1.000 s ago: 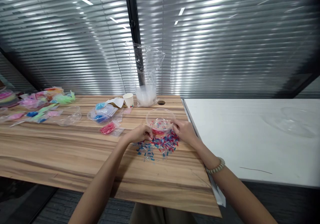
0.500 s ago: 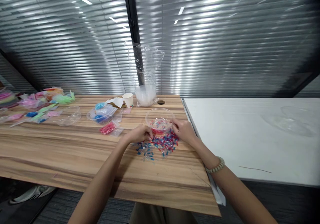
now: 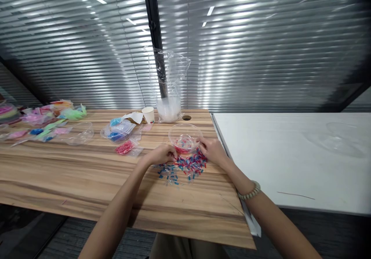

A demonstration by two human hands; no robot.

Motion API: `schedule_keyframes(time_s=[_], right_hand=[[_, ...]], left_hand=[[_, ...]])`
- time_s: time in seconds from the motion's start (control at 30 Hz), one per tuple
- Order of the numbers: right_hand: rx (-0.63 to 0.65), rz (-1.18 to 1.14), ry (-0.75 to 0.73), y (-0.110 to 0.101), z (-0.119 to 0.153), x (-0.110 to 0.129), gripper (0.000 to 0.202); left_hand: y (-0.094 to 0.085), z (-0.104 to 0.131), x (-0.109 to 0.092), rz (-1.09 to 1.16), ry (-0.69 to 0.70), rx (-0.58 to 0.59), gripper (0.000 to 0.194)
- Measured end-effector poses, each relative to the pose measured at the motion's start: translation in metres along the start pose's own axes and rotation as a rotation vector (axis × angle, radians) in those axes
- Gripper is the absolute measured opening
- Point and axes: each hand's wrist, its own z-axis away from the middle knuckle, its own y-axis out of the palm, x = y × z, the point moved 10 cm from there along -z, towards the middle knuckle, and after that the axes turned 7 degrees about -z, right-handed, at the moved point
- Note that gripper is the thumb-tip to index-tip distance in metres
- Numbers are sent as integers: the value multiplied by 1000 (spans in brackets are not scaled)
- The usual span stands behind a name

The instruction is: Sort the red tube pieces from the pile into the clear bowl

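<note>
Short red, blue and clear tube-like pieces (image 3: 193, 165) lie in a loose heap on the wooden table. Just behind them stands a round clear plastic bowl (image 3: 185, 127), with reddish pieces showing low in it. At the heap's left edge, my left hand (image 3: 164, 154) is closed in a pinch; a red speck shows by its fingertips, too small to name. My right hand (image 3: 213, 151), with a beaded bracelet on the wrist, has its curled fingers on the bowl's right side, the index at the rim and the thumb lower outside.
Left of my hands are a small bag of pink-red pieces (image 3: 124, 148) and a clear dish with blue packets (image 3: 117, 131). A paper cup (image 3: 148, 115) and a bag of clear cups (image 3: 169, 108) stand behind. A white table (image 3: 278, 154) adjoins on the right.
Both hands stay almost in place, the left still pinched by the heap and the right at the bowl. The shoe at lower left has gone out of view.
</note>
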Motion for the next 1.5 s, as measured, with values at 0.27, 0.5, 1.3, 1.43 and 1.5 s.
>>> schedule_keyframes(time_s=[0.27, 0.5, 1.3, 1.43, 1.5], right_hand=[[0, -11, -1, 0, 0, 0, 27], [-12, -23, -7, 0, 0, 1, 28], [51, -28, -13, 6, 0, 1, 29], [47, -33, -14, 5, 0, 2, 28], [51, -33, -11, 5, 0, 1, 29]], left_hand=[[0, 1, -2, -23, 6, 3, 15], [1, 1, -1, -45, -20, -19, 13], [2, 1, -4, -57, -22, -41, 16], [3, 1, -3, -51, -33, -32, 16], [2, 1, -3, -52, -28, -33, 15]])
